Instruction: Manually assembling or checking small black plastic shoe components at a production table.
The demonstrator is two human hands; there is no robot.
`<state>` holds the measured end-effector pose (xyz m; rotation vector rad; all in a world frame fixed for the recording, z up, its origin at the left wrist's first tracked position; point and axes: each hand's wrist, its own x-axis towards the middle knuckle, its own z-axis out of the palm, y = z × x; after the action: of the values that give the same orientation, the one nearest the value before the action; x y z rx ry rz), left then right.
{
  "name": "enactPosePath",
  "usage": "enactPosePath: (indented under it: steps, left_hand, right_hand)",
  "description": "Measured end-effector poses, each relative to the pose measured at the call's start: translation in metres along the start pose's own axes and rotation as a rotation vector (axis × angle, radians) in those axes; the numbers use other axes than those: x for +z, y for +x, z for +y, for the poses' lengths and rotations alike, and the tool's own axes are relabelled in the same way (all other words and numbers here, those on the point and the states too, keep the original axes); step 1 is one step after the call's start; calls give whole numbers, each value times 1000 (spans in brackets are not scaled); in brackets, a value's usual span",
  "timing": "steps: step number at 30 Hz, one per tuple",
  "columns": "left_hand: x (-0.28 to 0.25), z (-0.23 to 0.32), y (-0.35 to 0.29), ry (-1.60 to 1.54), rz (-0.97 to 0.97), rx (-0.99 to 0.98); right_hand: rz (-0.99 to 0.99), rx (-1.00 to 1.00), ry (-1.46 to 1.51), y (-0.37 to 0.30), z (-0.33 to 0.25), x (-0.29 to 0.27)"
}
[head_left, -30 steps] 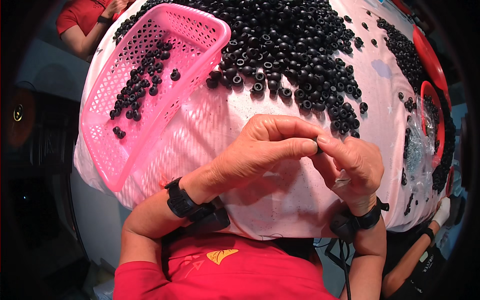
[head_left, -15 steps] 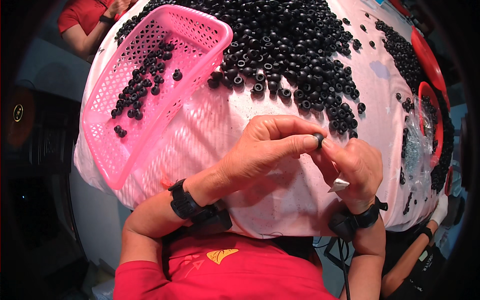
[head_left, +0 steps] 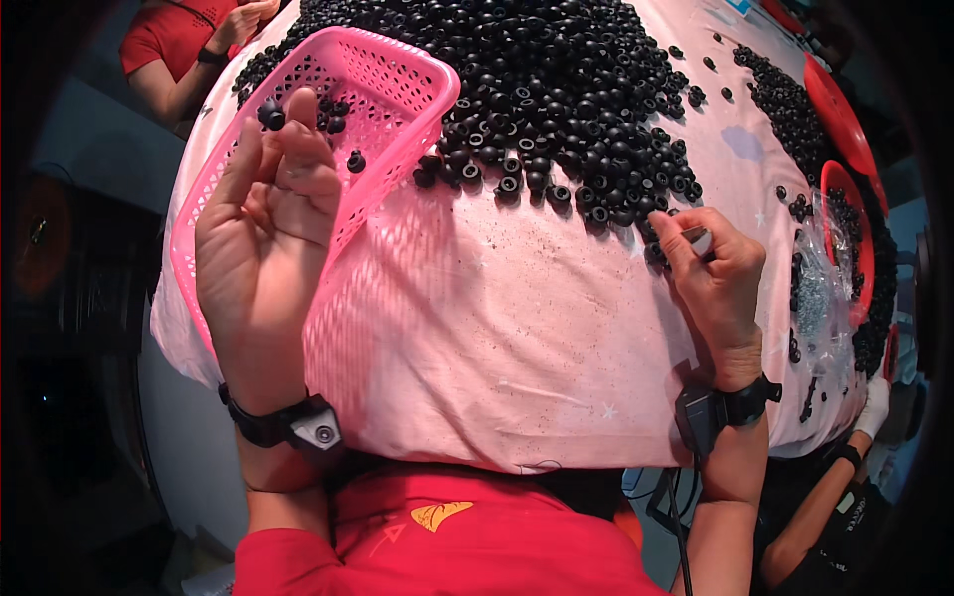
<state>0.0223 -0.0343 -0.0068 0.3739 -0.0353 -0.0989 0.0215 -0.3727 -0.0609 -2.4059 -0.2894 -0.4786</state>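
Note:
My left hand (head_left: 273,223) is over the pink perforated basket (head_left: 437,104), palm up with fingers apart. A small round black piece (head_left: 270,114) shows just beyond its fingertips and looks free of them. Several more black pieces (head_left: 356,161) lie in the basket, partly hidden by the hand. My right hand (head_left: 711,268) is curled closed at the lower right edge of the black heap. A small silvery, blade-like tool (head_left: 694,234) shows among its fingers. Its thumb and fingertip are against black pieces; whether they pinch one, I cannot tell.
A big heap of black hollow pieces (head_left: 556,89) covers the far part of the pink tablecloth (head_left: 477,377). Red trays (head_left: 840,119), more black pieces and a clear plastic bag (head_left: 820,288) lie to the right. Other people's arms (head_left: 169,84) show at far left and lower right.
My hands, together at one black piece before, are now apart. The left has swung left over the basket and opened; the right has moved up to the heap's edge.

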Motion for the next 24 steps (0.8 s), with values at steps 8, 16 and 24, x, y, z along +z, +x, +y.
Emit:
enactPosePath:
  steps: [8,16,24]
  left_hand:
    - [-5,7,-1,-130,107,-52]
    - [19,-70,-2,454,-58,-356]
    - [-10,-132,8,455,-98,-666]
  right_hand:
    - [-97,25,-99,-1,-4,4]
    - [-62,-107,80,-5,-2,7]
    - [-201,97,647,-10,-24,-3]
